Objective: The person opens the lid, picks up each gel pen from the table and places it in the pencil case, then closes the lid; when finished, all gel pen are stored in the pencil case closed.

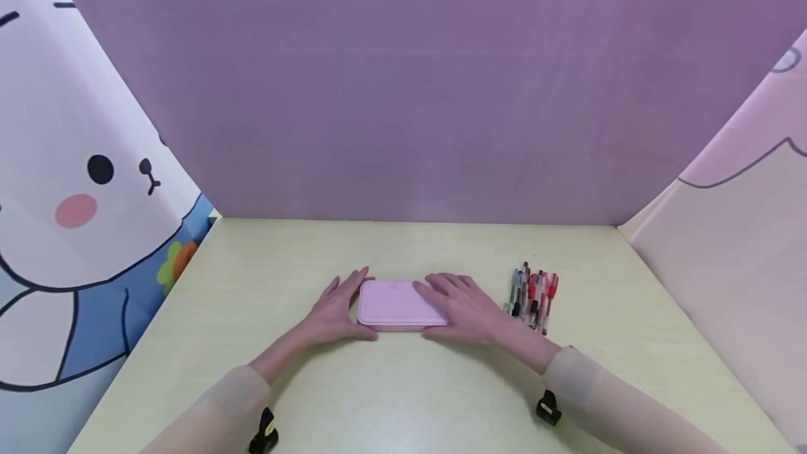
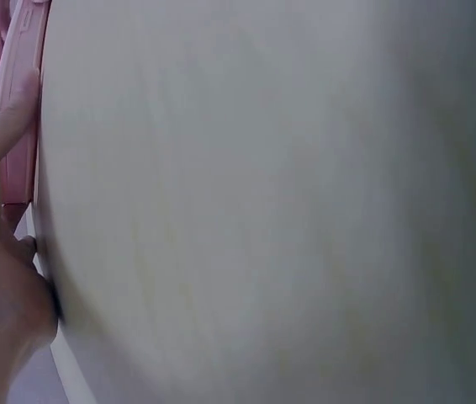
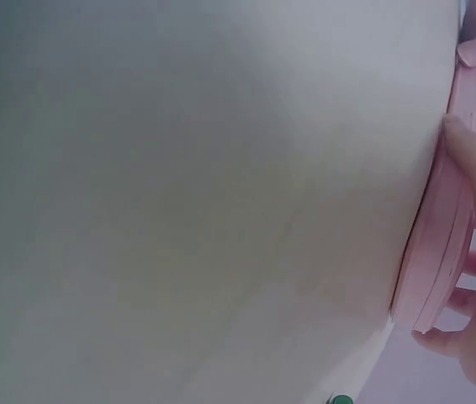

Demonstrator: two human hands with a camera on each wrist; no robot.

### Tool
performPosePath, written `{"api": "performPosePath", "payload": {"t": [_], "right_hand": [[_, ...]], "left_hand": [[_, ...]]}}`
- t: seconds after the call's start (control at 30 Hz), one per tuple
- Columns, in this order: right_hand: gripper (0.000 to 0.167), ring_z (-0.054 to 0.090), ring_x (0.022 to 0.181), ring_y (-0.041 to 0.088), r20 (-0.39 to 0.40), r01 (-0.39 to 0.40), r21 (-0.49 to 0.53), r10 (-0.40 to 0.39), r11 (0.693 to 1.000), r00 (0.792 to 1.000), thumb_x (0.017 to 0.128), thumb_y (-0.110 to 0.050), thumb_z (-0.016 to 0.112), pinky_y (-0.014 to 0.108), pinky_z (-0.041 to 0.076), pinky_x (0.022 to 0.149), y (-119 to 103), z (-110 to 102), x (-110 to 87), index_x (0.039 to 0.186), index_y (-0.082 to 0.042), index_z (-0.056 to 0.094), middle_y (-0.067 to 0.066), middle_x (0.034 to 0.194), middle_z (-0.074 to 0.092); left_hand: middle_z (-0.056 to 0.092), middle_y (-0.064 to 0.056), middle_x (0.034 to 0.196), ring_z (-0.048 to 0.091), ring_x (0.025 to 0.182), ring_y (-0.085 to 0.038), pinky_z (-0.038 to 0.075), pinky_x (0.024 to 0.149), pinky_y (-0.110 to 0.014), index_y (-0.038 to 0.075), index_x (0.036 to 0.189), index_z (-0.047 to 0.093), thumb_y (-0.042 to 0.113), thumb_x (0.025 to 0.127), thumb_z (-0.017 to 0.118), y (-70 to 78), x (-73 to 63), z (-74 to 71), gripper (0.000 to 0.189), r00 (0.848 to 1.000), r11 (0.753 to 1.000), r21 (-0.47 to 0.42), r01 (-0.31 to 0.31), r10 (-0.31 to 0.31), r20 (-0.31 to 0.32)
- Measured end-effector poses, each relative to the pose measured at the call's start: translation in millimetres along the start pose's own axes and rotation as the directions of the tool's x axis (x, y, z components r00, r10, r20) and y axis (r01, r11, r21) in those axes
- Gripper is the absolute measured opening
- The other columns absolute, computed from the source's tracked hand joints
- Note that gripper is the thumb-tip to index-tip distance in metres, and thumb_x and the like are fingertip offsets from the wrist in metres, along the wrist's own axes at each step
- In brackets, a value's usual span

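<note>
A flat, pink rectangular case with rounded corners lies closed on the table. My left hand holds its left end, thumb along the front side and fingers reaching round to the back. At the right end my right hand grips it, with the thumb at the front and other fingers over the top and far edge. In the left wrist view the thumb presses on the side of the pink case. The right wrist view shows a seam running along the case, between thumb and fingers.
Several pens, some with red caps, lie side by side to the right of the right hand. The pale wooden table meets a purple backdrop at its far edge. Printed cloth panels hang at both sides.
</note>
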State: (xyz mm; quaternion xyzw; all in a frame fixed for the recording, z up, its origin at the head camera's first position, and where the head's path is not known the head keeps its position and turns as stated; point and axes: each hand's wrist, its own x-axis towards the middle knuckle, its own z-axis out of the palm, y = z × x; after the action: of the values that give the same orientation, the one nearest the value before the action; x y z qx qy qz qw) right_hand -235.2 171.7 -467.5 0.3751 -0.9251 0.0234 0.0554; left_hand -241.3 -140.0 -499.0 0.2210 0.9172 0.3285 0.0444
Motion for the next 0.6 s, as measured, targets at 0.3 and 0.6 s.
{"api": "performPosePath", "payload": {"t": [0.3,0.6], "right_hand": [[0.088,0.054,0.138,0.034,0.009,0.085,-0.233,-0.085,0.969,0.996,0.098,-0.071,0.045,0.053,0.051,0.109,-0.9,-1.0,-1.0,0.163,-0.014,0.028,0.017,0.158,0.047],[0.085,0.057,0.136,0.035,0.038,0.136,-0.357,-0.131,0.924,0.991,0.101,-0.07,0.037,0.049,0.051,0.111,-0.5,2.9,-0.8,0.164,-0.015,0.025,0.021,0.156,0.048]], "left_hand": [[0.032,-0.014,0.169,0.022,0.16,-0.035,0.008,0.133,-0.056,0.01,0.165,0.021,0.05,0.068,0.093,3.2,0.8,2.2,0.127,1.0,1.0,0.015,0.015,-0.014,-0.015],[0.033,-0.016,0.168,0.023,0.16,-0.036,0.009,0.132,-0.057,0.01,0.164,0.022,0.051,0.069,0.091,3.2,-1.2,3.1,0.125,0.999,0.999,0.048,0.008,-0.006,-0.033]]}}
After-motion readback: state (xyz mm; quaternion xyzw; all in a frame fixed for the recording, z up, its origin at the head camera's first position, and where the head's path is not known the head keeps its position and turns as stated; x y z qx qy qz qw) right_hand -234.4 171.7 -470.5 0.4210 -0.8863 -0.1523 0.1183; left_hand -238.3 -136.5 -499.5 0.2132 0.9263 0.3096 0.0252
